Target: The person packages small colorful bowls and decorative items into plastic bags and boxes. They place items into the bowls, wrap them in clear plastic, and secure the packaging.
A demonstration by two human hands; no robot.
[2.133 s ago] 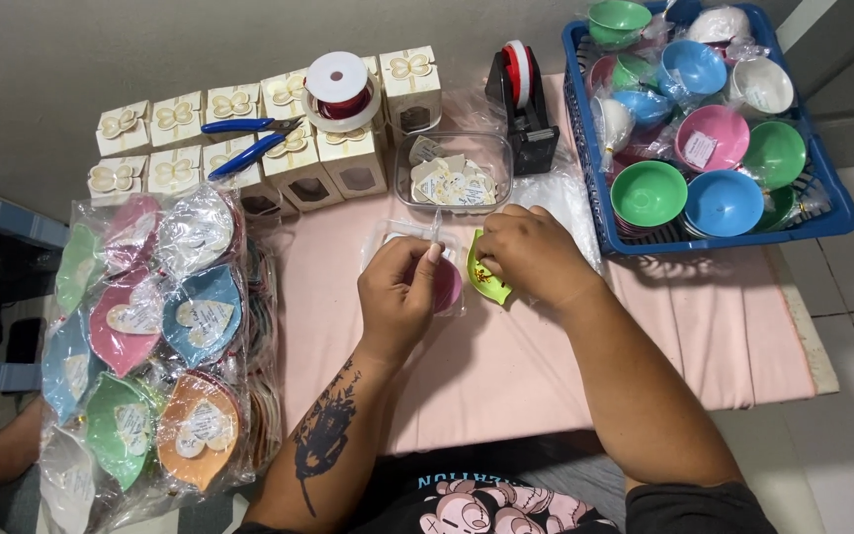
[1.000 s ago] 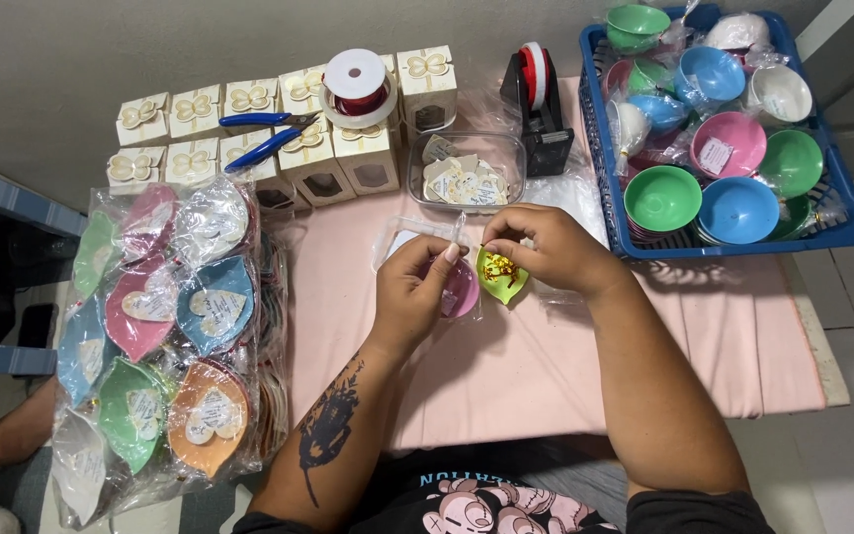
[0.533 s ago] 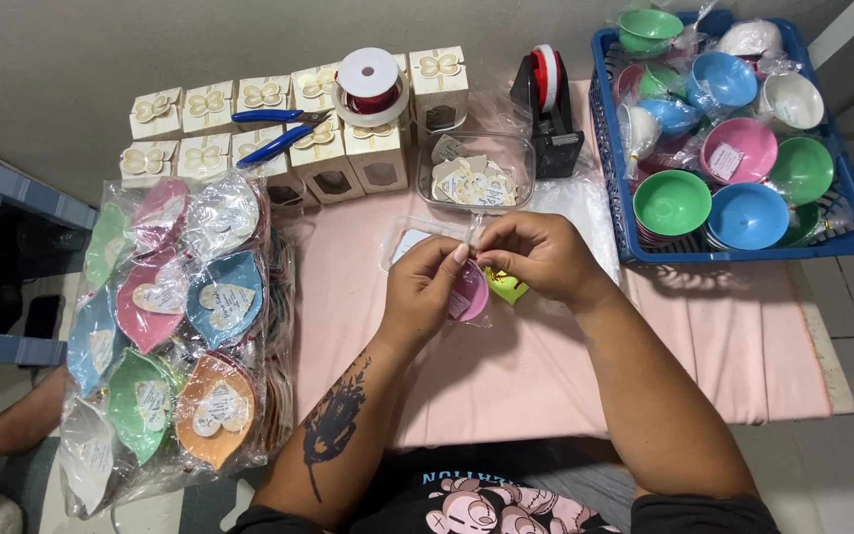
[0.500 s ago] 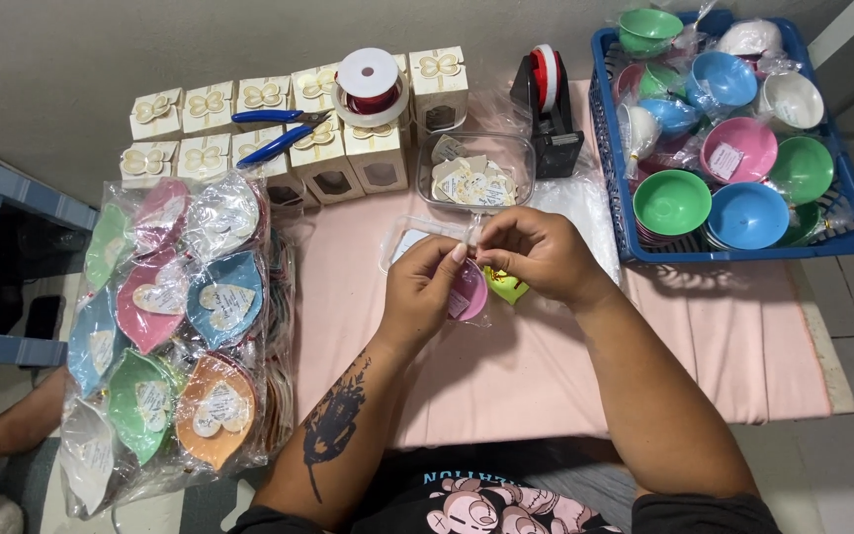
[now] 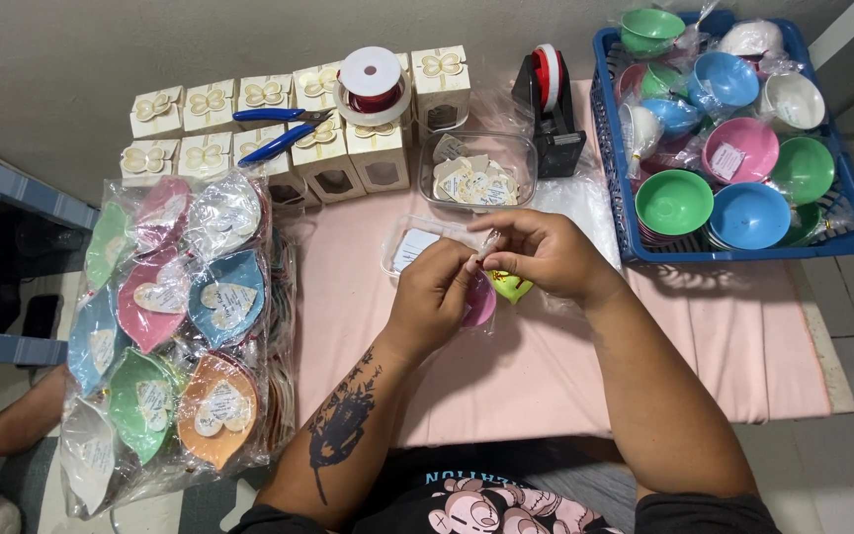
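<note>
Both hands meet at the middle of the frame over the pink cloth (image 5: 565,366). My left hand (image 5: 434,302) is curled shut around a small pink bowl (image 5: 478,302), which peeks out at its right edge, just below the fingertips. My right hand (image 5: 541,255) sits touching it from the right, fingers pinched closed on the clear wrapping (image 5: 489,240) at the bowl's top, with a yellow-green piece (image 5: 511,288) tucked beneath the palm. So the bowl lies between the two hands, nearer the left, its rim tilted toward the right. Just above the hands sits a clear tray of paper tags (image 5: 476,178). At far left lies a bag of wrapped bowls (image 5: 165,326); a blue basket (image 5: 613,148) of loose bowls fills the upper right.
</note>
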